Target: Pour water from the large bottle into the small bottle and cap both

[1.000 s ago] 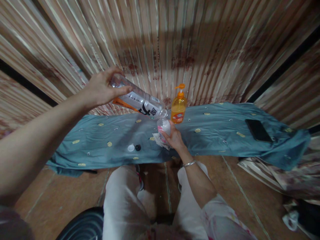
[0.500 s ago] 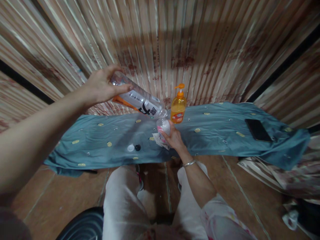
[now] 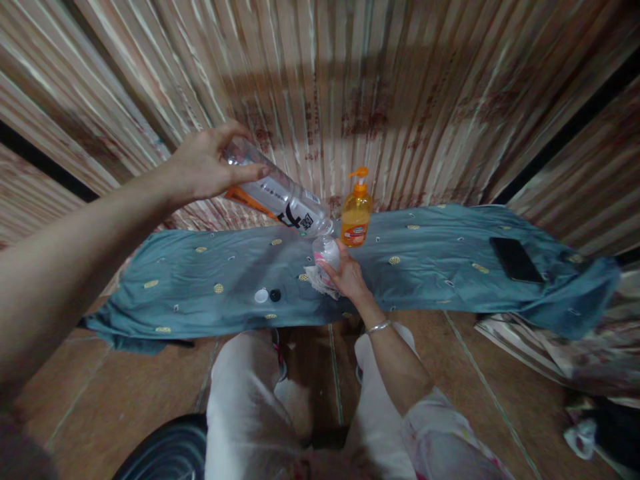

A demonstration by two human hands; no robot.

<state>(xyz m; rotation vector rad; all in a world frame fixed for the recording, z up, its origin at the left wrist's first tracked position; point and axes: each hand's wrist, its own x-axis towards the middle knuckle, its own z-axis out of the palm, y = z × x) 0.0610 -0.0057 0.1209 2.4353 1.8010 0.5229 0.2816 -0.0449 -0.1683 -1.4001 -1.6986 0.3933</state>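
two bottles (image 3: 280,197) held, one pump bottle (image 3: 356,215), two caps (image 3: 261,295).

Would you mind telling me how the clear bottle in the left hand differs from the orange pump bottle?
The clear bottle is tilted mouth-down in the left hand; the orange pump bottle stands upright on the blue cloth, untouched. The clear bottle is uncapped and see-through; the pump bottle is orange-tinted and keeps its pump top. Both carry labels.

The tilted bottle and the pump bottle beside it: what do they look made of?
The tilted bottle in the left hand looks like clear, glossy thin plastic: the wall shows through it above a printed label. The pump bottle looks like translucent orange plastic with an opaque orange pump; it could be clear with orange liquid inside.
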